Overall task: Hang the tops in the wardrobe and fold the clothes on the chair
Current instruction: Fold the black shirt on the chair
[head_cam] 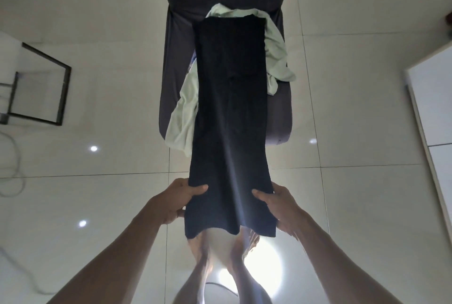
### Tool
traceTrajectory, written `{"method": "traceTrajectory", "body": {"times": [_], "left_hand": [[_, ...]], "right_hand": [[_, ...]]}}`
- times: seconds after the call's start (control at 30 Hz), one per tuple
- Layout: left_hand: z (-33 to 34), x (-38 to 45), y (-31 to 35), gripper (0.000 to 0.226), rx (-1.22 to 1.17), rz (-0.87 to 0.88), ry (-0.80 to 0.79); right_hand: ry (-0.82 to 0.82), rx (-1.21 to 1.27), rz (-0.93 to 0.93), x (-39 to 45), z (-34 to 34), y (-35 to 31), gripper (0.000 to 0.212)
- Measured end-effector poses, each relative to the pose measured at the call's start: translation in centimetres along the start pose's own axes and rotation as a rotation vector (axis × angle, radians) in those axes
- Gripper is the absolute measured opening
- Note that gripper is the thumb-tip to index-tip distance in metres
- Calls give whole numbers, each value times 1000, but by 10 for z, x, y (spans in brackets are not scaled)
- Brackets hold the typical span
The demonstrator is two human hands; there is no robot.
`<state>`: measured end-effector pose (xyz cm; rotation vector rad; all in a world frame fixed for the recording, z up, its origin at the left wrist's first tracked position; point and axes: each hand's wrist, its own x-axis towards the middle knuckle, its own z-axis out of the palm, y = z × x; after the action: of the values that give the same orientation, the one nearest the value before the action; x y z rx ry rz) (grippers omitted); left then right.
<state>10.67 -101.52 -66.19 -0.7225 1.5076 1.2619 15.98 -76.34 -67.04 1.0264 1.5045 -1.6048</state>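
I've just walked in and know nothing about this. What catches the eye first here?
A long dark garment stretches down the middle, its far end on a dark chair and its near end gripped by the left hand and right hand. A crumpled pale green garment lies under it on the seat.

The dark garment [230,118] is matt cloth with a fine ribbed look. The pale green garment [276,52] under it is soft, crumpled cloth. The chair [176,59] wears a smooth, faintly sheened fabric cover. The floor [110,181] is glossy pale tile, mirroring lights.
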Motion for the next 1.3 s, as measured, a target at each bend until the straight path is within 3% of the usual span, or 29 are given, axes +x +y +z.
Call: {"method": "traceTrajectory", "body": {"times": [0.1,0.23,0.33,0.43,0.5,0.7,0.87,0.93,1.03,1.17,1.3], "left_hand": [[0,-17,31,28,-91,3,116],[8,-38,83,30,-175,34,156],[7,-44,134,46,-301,76,208],[2,-45,179,8,-332,53,217],[-2,-41,208,8,-334,28,224],[-20,3,288,12,-424,27,139],[-42,64,349,10,-544,56,171],[-49,94,363,20,-584,76,191],[-60,124,368,38,-446,19,132],[-71,135,359,15,-253,10,60],[-80,144,354,48,99,158,129]], "right_hand": [[57,7,17,-18,-5,-36,25],[118,63,17,-25,-8,-92,21],[109,97,-61,-25,-10,-149,11],[68,157,-64,-17,-9,-200,12],[100,253,-8,-7,-9,-231,6],[75,294,58,47,-6,-313,7],[97,394,101,108,-6,-373,3],[98,406,96,128,-6,-385,8],[65,345,130,161,-10,-386,31],[43,82,122,173,-15,-379,9],[172,-253,-49,183,-15,-375,21]]}}
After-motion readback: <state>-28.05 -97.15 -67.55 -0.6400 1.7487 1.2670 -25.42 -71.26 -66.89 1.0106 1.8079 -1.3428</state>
